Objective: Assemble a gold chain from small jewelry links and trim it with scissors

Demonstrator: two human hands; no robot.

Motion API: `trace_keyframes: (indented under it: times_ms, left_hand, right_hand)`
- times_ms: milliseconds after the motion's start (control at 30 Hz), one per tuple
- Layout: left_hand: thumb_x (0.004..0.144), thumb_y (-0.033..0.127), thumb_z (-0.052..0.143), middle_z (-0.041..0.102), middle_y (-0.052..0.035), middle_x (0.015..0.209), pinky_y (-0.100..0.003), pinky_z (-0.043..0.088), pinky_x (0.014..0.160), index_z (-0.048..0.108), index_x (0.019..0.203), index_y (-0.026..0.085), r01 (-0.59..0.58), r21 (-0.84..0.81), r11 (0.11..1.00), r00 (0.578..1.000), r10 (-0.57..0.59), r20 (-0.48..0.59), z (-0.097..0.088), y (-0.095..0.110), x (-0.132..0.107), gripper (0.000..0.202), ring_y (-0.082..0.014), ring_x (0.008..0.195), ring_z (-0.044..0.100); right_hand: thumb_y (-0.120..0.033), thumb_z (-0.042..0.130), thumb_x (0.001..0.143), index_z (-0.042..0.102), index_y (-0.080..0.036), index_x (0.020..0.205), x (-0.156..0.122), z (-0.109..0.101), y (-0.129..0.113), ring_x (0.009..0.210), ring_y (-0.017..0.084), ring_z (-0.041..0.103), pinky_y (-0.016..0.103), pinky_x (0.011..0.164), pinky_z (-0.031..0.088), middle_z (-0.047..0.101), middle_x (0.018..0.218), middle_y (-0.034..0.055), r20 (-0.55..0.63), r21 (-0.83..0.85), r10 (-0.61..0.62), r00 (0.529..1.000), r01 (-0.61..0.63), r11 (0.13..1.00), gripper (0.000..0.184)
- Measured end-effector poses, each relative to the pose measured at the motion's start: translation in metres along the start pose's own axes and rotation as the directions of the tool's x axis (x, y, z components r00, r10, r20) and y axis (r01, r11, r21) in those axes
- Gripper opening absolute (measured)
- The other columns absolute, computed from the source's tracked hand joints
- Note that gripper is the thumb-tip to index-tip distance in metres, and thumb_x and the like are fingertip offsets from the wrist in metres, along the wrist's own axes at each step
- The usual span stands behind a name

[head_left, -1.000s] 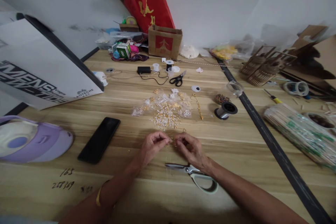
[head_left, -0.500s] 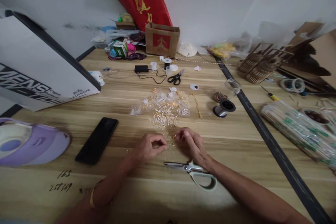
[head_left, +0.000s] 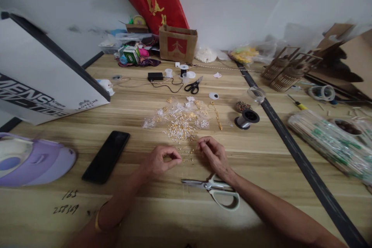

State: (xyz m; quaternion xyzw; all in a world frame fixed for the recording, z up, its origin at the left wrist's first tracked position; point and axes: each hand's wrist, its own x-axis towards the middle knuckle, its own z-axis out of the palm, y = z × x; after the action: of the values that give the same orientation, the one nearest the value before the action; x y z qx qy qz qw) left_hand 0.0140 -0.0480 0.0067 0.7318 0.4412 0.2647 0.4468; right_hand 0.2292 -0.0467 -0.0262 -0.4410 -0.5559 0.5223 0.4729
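Thumb and fingertips pinched together, my left hand (head_left: 161, 159) is just above the wood table; what it grips is too fine to name. My right hand (head_left: 213, 155) is likewise closed at the fingertips, and whatever sits in that pinch is too small to make out. Between the hands lie a few tiny gold beads (head_left: 191, 151). Beyond them spreads a heap of small gold and clear beads (head_left: 180, 127), with small plastic bags (head_left: 181, 107) behind it. White-handled scissors (head_left: 223, 192) lie below my right hand, blades pointing left.
Left of my hands are a black phone (head_left: 106, 156) and a purple visor (head_left: 55, 159). A wire spool (head_left: 247, 118) and a gold chain (head_left: 216, 116) lie to the right. Black scissors (head_left: 193, 86) are farther back. A large white box (head_left: 52, 73) stands at left, packaged sticks (head_left: 328, 139) at right.
My hands have moved slightly apart, the left going a little left and the right slightly up and right. More of the small beads between them shows. The view has shifted slightly.
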Motion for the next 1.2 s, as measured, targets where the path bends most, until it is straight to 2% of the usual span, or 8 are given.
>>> trace_keyframes:
  times_ms: [400,467,567,700,867,1100,1200]
  left_hand:
    - [0.074,0.022,0.062,0.068,-0.0032,0.067,-0.022,0.046,0.065,0.066,0.068,0.013,0.005,-0.010,1.000,0.998,-0.006,-0.067,0.010,0.005,0.000,0.011,-0.0134,0.065,0.061]
    - [0.074,0.021,0.062,0.068,-0.0029,0.067,-0.022,0.046,0.066,0.066,0.068,0.013,-0.001,-0.021,1.000,0.996,-0.001,-0.092,0.013,0.006,0.000,0.011,-0.0133,0.066,0.061]
    - [0.074,0.020,0.061,0.068,-0.0023,0.067,-0.022,0.046,0.066,0.065,0.068,0.014,-0.010,-0.020,1.000,0.993,0.008,-0.115,0.019,0.006,0.000,0.010,-0.0132,0.065,0.061]
    - [0.074,0.019,0.060,0.068,-0.0016,0.065,-0.022,0.046,0.063,0.065,0.067,0.015,-0.019,-0.032,0.999,0.992,0.015,-0.127,0.024,0.006,0.001,0.010,-0.0135,0.063,0.061]
    - [0.073,0.019,0.060,0.068,-0.0015,0.064,-0.023,0.047,0.063,0.065,0.065,0.015,0.003,-0.051,0.999,0.991,-0.010,-0.137,0.025,0.006,0.002,0.010,-0.0141,0.063,0.061]
    - [0.072,0.020,0.061,0.068,-0.0024,0.064,-0.023,0.047,0.063,0.065,0.064,0.014,0.029,-0.089,0.996,0.986,-0.043,-0.158,0.026,0.005,0.003,0.011,-0.0141,0.062,0.061]
    - [0.073,0.020,0.060,0.068,-0.0022,0.064,-0.022,0.047,0.062,0.065,0.064,0.015,0.026,-0.090,0.996,0.985,-0.041,-0.166,0.026,0.003,0.003,0.011,-0.0139,0.061,0.060]
  right_hand:
    - [-0.037,0.052,0.087,0.055,-0.017,0.092,-0.004,0.002,-0.004,0.054,0.010,0.044,0.021,0.048,0.034,0.049,0.065,-0.0021,0.028,0.001,-0.035,0.999,0.035,0.999,0.021]
    - [-0.036,0.052,0.087,0.055,-0.017,0.092,-0.006,0.003,-0.008,0.055,0.010,0.044,0.021,0.050,0.035,0.049,0.066,-0.0019,0.057,-0.050,-0.067,0.996,0.070,0.996,0.020]
    - [-0.035,0.055,0.086,0.055,-0.017,0.094,-0.009,0.003,-0.012,0.061,0.011,0.048,0.022,0.054,0.039,0.054,0.073,0.0008,0.162,-0.130,-0.140,0.977,0.162,0.978,0.020]
    - [-0.034,0.063,0.081,0.056,-0.018,0.096,-0.012,0.004,-0.010,0.057,0.011,0.047,0.021,0.050,0.037,0.052,0.067,-0.0005,0.275,-0.230,-0.200,0.940,0.267,0.936,0.024]
    - [-0.029,0.060,0.083,0.057,-0.018,0.088,-0.011,0.006,-0.006,0.057,0.011,0.048,0.022,0.052,0.038,0.055,0.069,0.0006,0.295,-0.299,-0.285,0.912,0.371,0.879,0.012]
    - [-0.029,0.063,0.081,0.058,-0.018,0.087,-0.010,0.006,-0.004,0.061,0.012,0.052,0.023,0.057,0.042,0.059,0.073,0.0027,0.329,-0.330,-0.306,0.893,0.412,0.849,0.014]
    - [-0.025,0.058,0.085,0.058,-0.018,0.085,-0.010,0.006,-0.003,0.062,0.013,0.053,0.024,0.058,0.042,0.060,0.072,0.0032,0.351,-0.368,-0.328,0.877,0.451,0.813,0.007]
